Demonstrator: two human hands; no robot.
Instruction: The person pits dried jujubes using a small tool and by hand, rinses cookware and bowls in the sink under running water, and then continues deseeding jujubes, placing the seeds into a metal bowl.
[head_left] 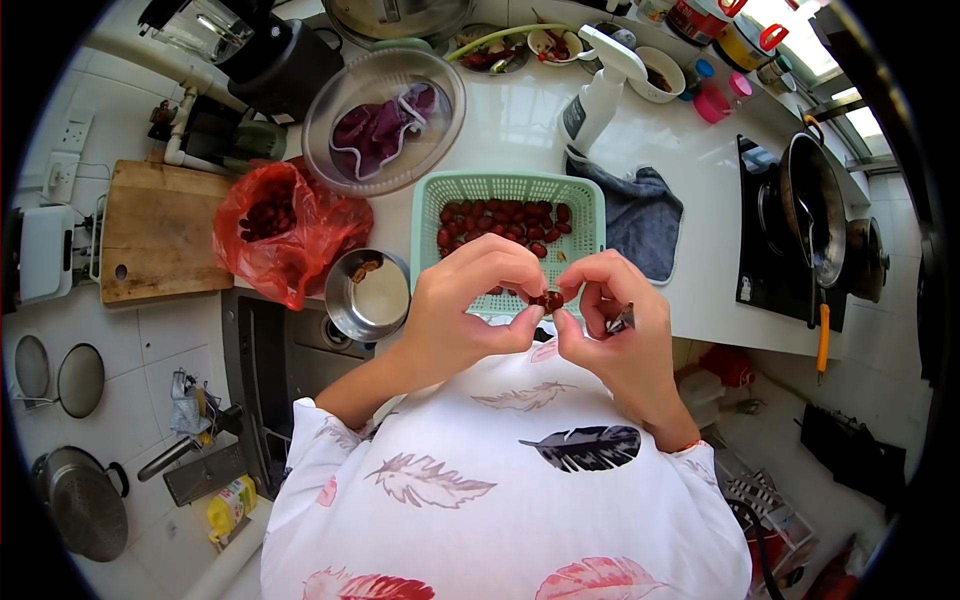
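Observation:
Between the fingertips of my left hand point(480, 290) and my right hand point(615, 310) is a small dark red date point(547, 300), pinched from both sides. A small metallic thing point(622, 318) pokes out between the curled fingers of my right hand; its kind is hidden. Just beyond my hands, a pale green plastic basket point(425, 205) holds many red dates point(500, 218). To the left of my left hand stands a steel bowl point(372, 305) with a few brownish pieces point(366, 269) inside.
A red plastic bag point(320, 235) of dates and a wooden cutting board point(160, 230) lie left. Behind are a plastic bowl with purple cloth point(385, 130) and a white spray bottle point(595, 100). A grey towel point(640, 220) and a stove with a wok point(815, 190) are right.

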